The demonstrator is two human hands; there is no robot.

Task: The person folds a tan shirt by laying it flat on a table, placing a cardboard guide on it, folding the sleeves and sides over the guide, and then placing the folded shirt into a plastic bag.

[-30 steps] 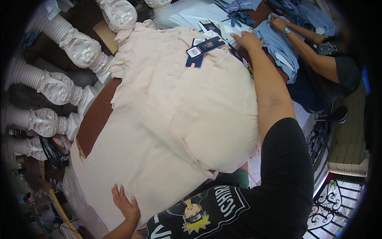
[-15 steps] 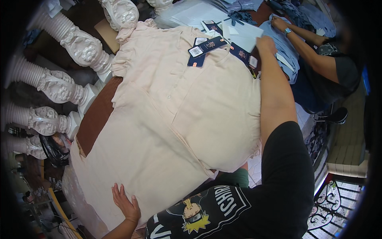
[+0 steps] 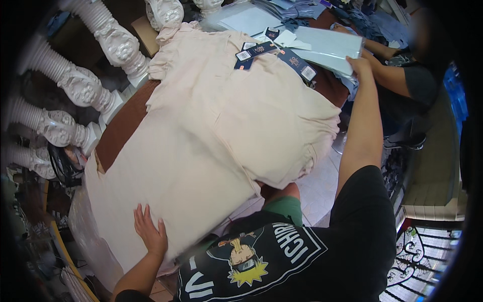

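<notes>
A pale pink garment [image 3: 201, 126] with a buttoned front and gathered sleeve ends lies spread over the table. My left hand [image 3: 151, 230] rests flat on its near left part, fingers spread. Stretched to the far right, my right hand [image 3: 358, 68] is closed on the corner of a clear plastic sleeve [image 3: 327, 44], which looks pale blue-white and may be a small stack. Dark blue paper tags [image 3: 297, 64] lie on the garment's neck area. Beside them are white slips [image 3: 288, 39], partly over the sleeve's left end.
Ornate white balusters [image 3: 118, 45] line the left side, close to the brown table surface [image 3: 123, 121]. At the far right a person [image 3: 420, 75] works by blue cloth; their hands are mostly hidden. Folded blue pieces [image 3: 292, 10] sit at the back. Below right is a metal grille [image 3: 417, 261].
My right hand has moved right, bringing the plastic sleeve with it across the far right corner. The garment's right side and tags have shifted slightly. My left hand stays flat on the cloth.
</notes>
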